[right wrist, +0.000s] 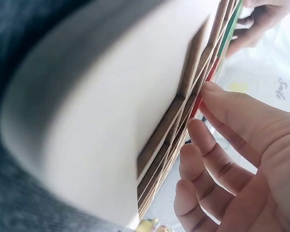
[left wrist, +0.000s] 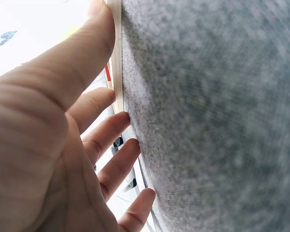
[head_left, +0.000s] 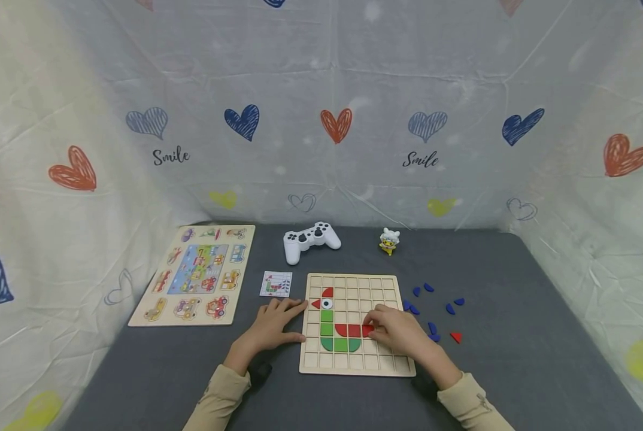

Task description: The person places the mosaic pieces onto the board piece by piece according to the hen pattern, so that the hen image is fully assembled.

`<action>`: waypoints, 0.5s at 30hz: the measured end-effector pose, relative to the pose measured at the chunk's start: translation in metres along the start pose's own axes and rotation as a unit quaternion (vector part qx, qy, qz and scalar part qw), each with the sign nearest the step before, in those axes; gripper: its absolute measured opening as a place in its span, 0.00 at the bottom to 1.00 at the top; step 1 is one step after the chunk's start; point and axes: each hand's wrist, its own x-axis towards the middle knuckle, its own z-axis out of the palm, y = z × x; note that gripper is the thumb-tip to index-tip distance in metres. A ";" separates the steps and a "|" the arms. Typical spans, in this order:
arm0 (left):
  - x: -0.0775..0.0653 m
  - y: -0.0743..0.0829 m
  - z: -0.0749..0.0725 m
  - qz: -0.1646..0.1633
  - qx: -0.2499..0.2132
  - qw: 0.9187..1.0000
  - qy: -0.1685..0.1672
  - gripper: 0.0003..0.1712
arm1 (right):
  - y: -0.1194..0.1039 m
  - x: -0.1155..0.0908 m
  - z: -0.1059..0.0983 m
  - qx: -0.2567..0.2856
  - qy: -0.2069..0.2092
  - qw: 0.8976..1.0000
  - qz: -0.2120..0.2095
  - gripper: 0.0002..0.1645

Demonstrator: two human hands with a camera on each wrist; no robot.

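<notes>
A wooden grid board (head_left: 375,292) lies in front of me, with green squares, green rounded pieces, red pieces and a round eye piece (head_left: 327,304) set in its cells as a bird-like figure. Thumb and fingers of my right hand (head_left: 399,330) pinch a red rounded piece (head_left: 367,330) at the right end of the red row. In the right wrist view that red piece (right wrist: 196,106) sits at the grid, close under the fingertips. My left hand (head_left: 270,327) rests against the board's left edge, its thumb and fingers spread; the left wrist view shows fingertips along the wooden edge (left wrist: 118,58).
Several blue pieces (head_left: 450,309) and a red triangle (head_left: 456,337) lie right of the board. A pattern card (head_left: 276,284) is at its upper left. Farther back are a white game controller (head_left: 312,240), a small figurine (head_left: 389,240) and a picture puzzle board (head_left: 154,299).
</notes>
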 end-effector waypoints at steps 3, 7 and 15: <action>0.001 0.000 0.000 -0.001 0.002 1.000 0.000 0.45 | 0.001 -0.002 -0.001 -0.003 0.003 1.000 0.006 0.08; 0.001 -0.001 0.001 0.001 0.002 1.000 0.002 0.45 | 0.002 -0.004 -0.003 -0.004 0.009 1.000 0.020 0.08; 0.000 -0.001 0.001 0.002 -0.001 1.000 0.003 0.45 | 0.011 -0.012 -0.009 0.004 0.011 0.999 0.042 0.09</action>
